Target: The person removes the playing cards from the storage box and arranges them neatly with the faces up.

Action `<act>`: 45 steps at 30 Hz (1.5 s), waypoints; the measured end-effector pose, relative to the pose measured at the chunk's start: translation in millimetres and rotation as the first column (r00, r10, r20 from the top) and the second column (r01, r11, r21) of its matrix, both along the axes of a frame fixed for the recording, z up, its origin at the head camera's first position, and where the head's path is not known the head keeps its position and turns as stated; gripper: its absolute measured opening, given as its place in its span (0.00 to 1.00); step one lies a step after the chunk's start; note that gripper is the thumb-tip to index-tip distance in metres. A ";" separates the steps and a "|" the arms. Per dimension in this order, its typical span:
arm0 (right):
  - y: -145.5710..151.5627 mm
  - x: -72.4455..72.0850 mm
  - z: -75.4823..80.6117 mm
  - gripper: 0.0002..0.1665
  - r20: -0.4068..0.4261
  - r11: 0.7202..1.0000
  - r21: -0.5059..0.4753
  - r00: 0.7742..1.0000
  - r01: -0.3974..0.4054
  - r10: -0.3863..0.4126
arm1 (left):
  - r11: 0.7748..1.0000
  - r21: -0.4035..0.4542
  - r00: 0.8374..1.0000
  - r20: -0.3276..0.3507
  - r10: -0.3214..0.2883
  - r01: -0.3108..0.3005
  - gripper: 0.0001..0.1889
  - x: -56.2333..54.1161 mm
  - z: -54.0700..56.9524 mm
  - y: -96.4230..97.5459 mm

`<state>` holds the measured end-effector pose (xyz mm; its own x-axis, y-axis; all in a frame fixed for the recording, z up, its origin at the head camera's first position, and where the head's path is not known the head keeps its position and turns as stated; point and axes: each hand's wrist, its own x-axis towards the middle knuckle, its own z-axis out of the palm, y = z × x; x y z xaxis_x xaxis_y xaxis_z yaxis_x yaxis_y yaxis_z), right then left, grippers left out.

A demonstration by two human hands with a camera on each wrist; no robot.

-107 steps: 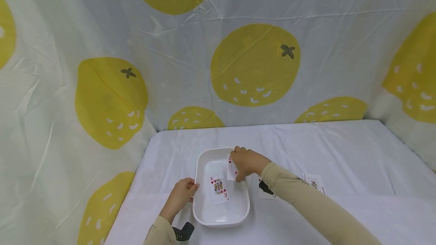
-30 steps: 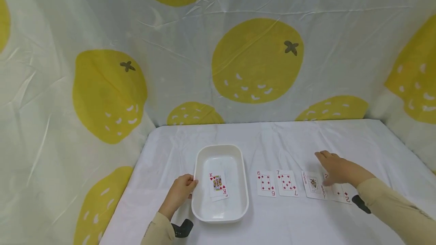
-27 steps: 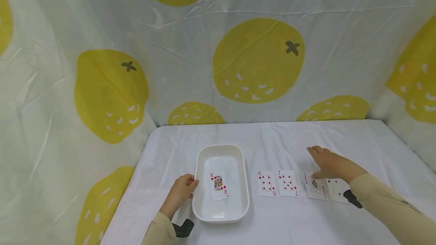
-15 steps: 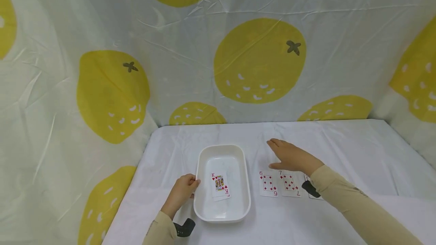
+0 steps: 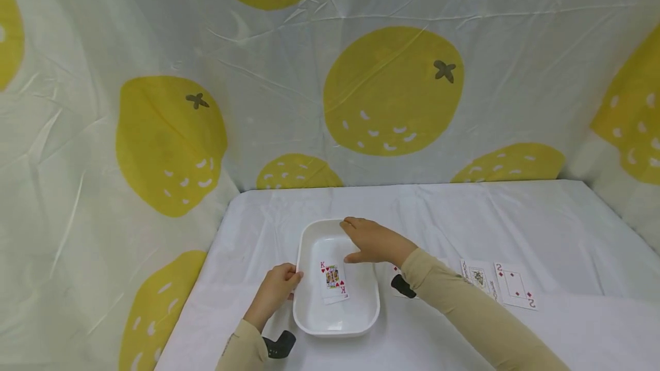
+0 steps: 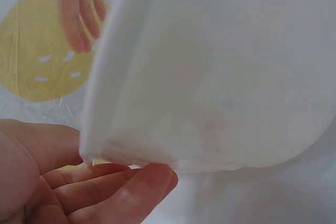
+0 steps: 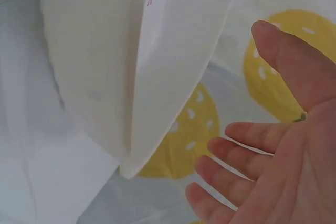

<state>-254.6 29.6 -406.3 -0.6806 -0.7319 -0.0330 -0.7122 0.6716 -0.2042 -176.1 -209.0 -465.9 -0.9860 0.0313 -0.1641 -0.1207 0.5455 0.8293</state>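
Note:
My left hand [image 5: 274, 292] grips the left rim of a white plastic tray [image 5: 335, 328]; the left wrist view shows its fingers [image 6: 126, 195] at the tray's edge. Inside lies a king of hearts playing card [image 5: 334, 277], with another card's corner peeking out beneath it. Over the tray's upper right part hovers my right hand [image 5: 376, 243], thumb and fingers spread. The right wrist view shows nothing in its palm [image 7: 294, 177].
Right of the tray, a joker card [image 5: 477, 277] and a two of diamonds [image 5: 515, 286] lie face up on the white tablecloth [image 5: 567, 336]. The right arm hides most of the six and seven of diamonds. A lemon-print curtain [image 5: 278, 73] surrounds the table.
The two of diamonds went from my right hand above the tray to the table beside the joker. That hand then swept left, empty, back over the tray. My left hand stays put.

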 end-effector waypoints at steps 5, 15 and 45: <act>-28.4 2.6 -7.6 0.46 0.016 0.999 0.028 1.000 -0.015 0.015 | 1.000 -0.007 1.000 -0.003 -0.004 0.004 0.11 0.0 0.0 0.5; -62.4 7.7 -25.2 0.44 0.059 0.987 0.158 0.998 0.007 -0.016 | 0.999 -0.028 1.000 -0.021 -0.020 0.019 0.10 0.3 0.8 1.5; -80.1 22.6 -49.3 0.29 0.014 0.973 0.226 0.998 0.054 -0.059 | 0.999 -0.030 0.999 -0.037 -0.027 0.026 0.10 0.1 1.9 -0.3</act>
<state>-232.1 -50.5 -455.6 -0.7182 -0.6645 -0.2066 -0.6692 0.7409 -0.0570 -176.0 -209.3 -464.1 -0.9903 0.0534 -0.1280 -0.0747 0.5726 0.8164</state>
